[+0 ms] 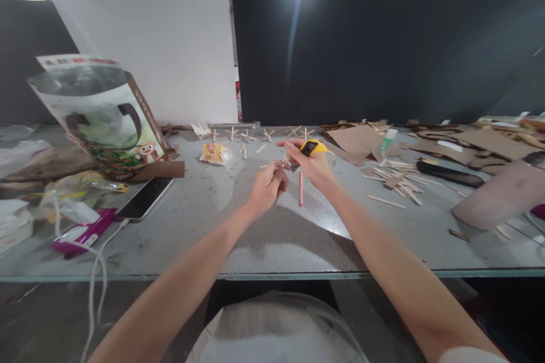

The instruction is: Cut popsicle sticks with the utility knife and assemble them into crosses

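Note:
Over the middle of the table, my left hand point(268, 186) is closed with a small wooden stick point(284, 162) pinched between thumb and fingers. My right hand point(313, 167) meets it from the right, closed around a yellow-and-black utility knife point(314, 148). The knife's handle shows above the hand; a greyish tip is near the stick, and I cannot tell whether it touches. Below the hands lies a red patterned pencil-like rod point(301, 189). Behind them stand several small crossed-stick pieces point(247, 136).
Loose wooden sticks point(400, 178), cardboard point(357, 139), a black-handled tool point(449, 173) and a pinkish cylinder point(502, 193) are on the right. Leftward are a small yellow packet point(214, 153), a phone point(145, 198), a purple device point(83, 232) with a white cable and a large bag point(106, 119).

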### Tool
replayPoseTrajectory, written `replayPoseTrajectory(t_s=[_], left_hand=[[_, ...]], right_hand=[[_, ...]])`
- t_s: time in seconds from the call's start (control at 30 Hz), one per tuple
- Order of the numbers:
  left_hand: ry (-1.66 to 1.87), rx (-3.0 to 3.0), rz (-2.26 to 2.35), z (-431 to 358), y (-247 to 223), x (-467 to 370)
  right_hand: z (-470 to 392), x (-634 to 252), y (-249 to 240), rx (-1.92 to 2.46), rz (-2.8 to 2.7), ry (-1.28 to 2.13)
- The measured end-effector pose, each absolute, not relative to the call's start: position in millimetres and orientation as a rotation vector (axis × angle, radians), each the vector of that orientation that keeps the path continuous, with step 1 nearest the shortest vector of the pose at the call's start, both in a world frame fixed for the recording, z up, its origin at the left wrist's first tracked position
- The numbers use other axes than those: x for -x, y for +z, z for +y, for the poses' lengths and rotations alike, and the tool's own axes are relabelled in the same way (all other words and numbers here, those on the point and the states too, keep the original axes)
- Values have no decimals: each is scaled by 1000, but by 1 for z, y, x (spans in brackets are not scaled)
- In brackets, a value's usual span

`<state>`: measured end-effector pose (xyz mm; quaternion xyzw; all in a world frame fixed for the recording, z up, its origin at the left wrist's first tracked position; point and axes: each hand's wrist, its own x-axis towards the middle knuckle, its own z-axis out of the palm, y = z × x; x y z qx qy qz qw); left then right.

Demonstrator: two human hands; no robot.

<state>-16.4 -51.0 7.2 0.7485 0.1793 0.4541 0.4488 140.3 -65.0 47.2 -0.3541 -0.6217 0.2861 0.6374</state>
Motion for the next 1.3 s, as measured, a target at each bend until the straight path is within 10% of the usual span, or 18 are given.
replayPoseTrajectory(t_s=[1.3], left_hand=[[1120, -1987, 888, 31, 14, 18]], right_hand=[[-18, -187, 34, 1344, -1990, 460]])
